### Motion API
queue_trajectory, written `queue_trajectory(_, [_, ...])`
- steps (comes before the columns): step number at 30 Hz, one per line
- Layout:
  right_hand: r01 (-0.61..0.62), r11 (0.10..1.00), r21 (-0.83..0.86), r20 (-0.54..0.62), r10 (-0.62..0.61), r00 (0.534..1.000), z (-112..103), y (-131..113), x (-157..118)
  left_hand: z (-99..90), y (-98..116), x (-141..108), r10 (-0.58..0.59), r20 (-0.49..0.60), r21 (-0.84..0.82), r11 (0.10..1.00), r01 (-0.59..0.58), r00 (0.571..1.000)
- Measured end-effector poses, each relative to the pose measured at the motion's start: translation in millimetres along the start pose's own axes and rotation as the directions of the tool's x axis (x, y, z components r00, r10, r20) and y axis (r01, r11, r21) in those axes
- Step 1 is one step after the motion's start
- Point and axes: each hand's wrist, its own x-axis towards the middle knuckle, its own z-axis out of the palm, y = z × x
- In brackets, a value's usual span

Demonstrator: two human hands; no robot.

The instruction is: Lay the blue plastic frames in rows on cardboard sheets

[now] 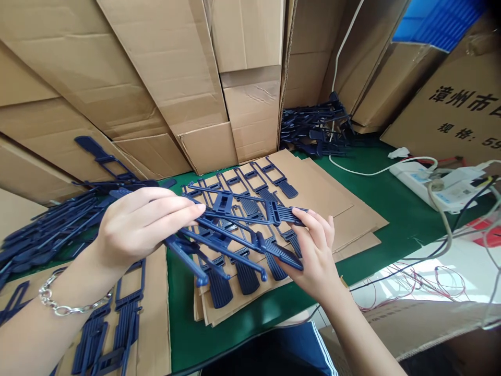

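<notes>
Frames (274, 213) above cardboard (323, 190), likely light, stiff: your left hand (141, 222) clasps several; your right hand (319, 256) pinches paddles (285, 254), probably the safest hold.

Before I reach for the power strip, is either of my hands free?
No, the left hand and the right hand both hold dark blue plastic parts.

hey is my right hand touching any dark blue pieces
Touching: the head view shows your right hand gripping a dark blue piece by its ribbed end.
</notes>
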Motion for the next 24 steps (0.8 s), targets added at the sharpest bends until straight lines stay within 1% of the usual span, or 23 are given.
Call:
queue_trajectory(4, [0.041, 0.999, 0.014, -0.054, -0.041, 0.998, -1, 3, -5, -10.6, 7, 6, 0.038, -0.002, -0.012, 0.999, -0.038, 0.999])
queue_trajectory(6, [0.056, 0.998, 0.025, -0.085, -0.054, 0.995, -2, 5, -7, -14.4, 11, 7, 0.037, -0.01, -0.006, 0.999, -0.038, 0.999])
queue_trajectory(10, [0.095, 0.995, 0.022, -0.154, -0.09, 0.984, -3, 9, -10, -19.1, 20, 6, -0.019, 0.034, 0.012, 1.0, 0.019, 0.999])
queue_trajectory(13, [0.104, 0.994, -0.021, -0.192, -0.106, 0.976, -4, 11, -11, -21.7, 30, 5, -0.096, 0.07, 0.01, 0.995, 0.095, 0.993])
queue_trajectory(16, [0.098, 0.994, -0.055, -0.198, -0.107, 0.974, -5, 10, -13, -25.0, 41, 4, -0.161, 0.048, -0.006, 0.987, 0.161, 0.986])
queue_trajectory(19, [0.096, 0.994, -0.053, -0.198, -0.105, 0.975, -6, 9, -14, -29.0, 49, 2, -0.206, 0.022, -0.003, 0.978, 0.206, 0.978])
queue_trajectory(20, [0.1, 0.994, -0.053, -0.189, -0.109, 0.976, -7, 8, -14, -30.2, 50, 1, -0.209, 0.014, 0.008, 0.978, 0.209, 0.978])
queue_trajectory(22, [0.108, 0.992, -0.063, -0.151, -0.116, 0.982, -8, 7, -14, -31.9, 49, -2, -0.161, -0.009, 0.016, 0.987, 0.161, 0.987])
queue_trajectory(23, [0.111, 0.991, -0.071, -0.133, -0.119, 0.984, -9, 7, -15, -32.2, 47, -4, -0.156, -0.011, -0.002, 0.988, 0.156, 0.988])
queue_trajectory(24, [0.111, 0.991, -0.08, -0.12, -0.12, 0.986, -9, 6, -15, -32.2, 45, -6, -0.186, -0.001, -0.033, 0.982, 0.186, 0.982])
